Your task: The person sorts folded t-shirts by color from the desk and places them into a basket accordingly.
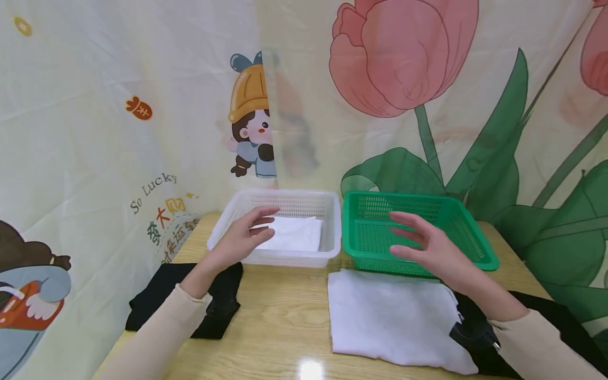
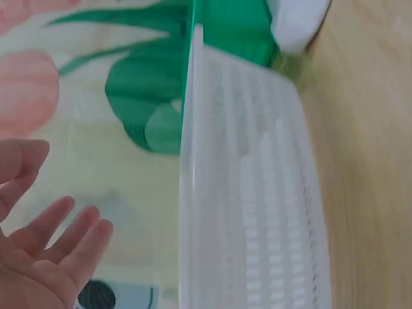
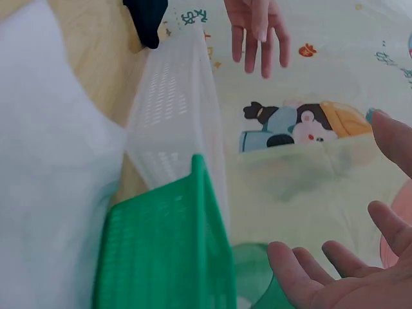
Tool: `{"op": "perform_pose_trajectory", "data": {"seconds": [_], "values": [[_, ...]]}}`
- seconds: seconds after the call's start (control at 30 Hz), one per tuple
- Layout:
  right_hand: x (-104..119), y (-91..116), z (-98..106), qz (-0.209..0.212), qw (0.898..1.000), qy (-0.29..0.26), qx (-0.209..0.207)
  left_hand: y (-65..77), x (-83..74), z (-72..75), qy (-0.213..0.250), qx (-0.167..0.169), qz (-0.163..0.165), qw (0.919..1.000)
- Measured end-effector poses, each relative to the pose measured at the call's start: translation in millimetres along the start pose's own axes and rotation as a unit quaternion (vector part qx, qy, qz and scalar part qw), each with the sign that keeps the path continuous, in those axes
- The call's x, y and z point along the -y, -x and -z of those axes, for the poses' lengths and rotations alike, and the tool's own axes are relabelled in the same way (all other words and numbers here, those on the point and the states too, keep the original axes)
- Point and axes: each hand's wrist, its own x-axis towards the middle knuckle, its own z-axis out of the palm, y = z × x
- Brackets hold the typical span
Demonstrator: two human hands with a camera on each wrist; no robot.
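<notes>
My left hand (image 1: pixel 244 236) hovers over the left side of a white plastic basket (image 1: pixel 328 255), fingers spread and holding nothing. Inside that basket lies a folded white cloth (image 1: pixel 296 235). Above the green plastic basket (image 1: pixel 484 253) on the right is my right hand (image 1: pixel 429 245), its fingers loosely extended with nothing in them. In the left wrist view the left hand (image 2: pixel 45 251) appears apart from the white basket's side. The right wrist view has the right hand (image 3: pixel 347 270) off to the side of the green basket (image 3: pixel 161 251), not touching it.
A folded white fabric piece (image 1: pixel 389 322) lies in front of the green basket, with black fabric (image 1: pixel 494 338) beside it under the right forearm. More folded black fabric (image 1: pixel 161 290) lies at the left of the wooden table (image 1: pixel 280 311). A printed curtain (image 1: pixel 190 105) hangs behind.
</notes>
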Motion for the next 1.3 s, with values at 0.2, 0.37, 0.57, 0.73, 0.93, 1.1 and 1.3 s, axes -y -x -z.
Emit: {"op": "perform_pose_trajectory", "data": {"seconds": [0.2, 0.37, 0.57, 0.73, 0.93, 1.1, 1.3], "values": [[-35.7, 48.2, 26.0, -0.032, 0.999, 0.015, -0.023, 22.6, -17.0, -34.7, 0.041, 0.042, -0.01, 0.9982], [-62.2, 72.8, 41.7, -0.075, 0.997, 0.019, -0.028, 35.4, -17.4, -60.6, 0.077, 0.07, 0.007, 0.9945], [-84.0, 92.4, 48.9, -0.135, 0.991, 0.012, -0.004, 40.7, -8.2, -87.9, 0.122, 0.094, 0.055, 0.9865], [-98.0, 105.8, 46.6, -0.184, 0.981, -0.05, 0.021, 43.7, -1.0, -108.0, 0.151, 0.121, 0.094, 0.9766], [-107.3, 113.7, 43.1, -0.23, 0.969, -0.077, 0.045, 45.5, 4.5, -126.1, 0.172, 0.139, 0.128, 0.9667], [-107.4, 111.9, 45.5, -0.254, 0.962, -0.083, 0.058, 42.0, 5.4, -140.2, 0.207, 0.155, 0.154, 0.9535], [-104.6, 106.0, 47.7, -0.269, 0.955, -0.09, 0.088, 38.3, 2.7, -149.2, 0.23, 0.166, 0.189, 0.9401]]}}
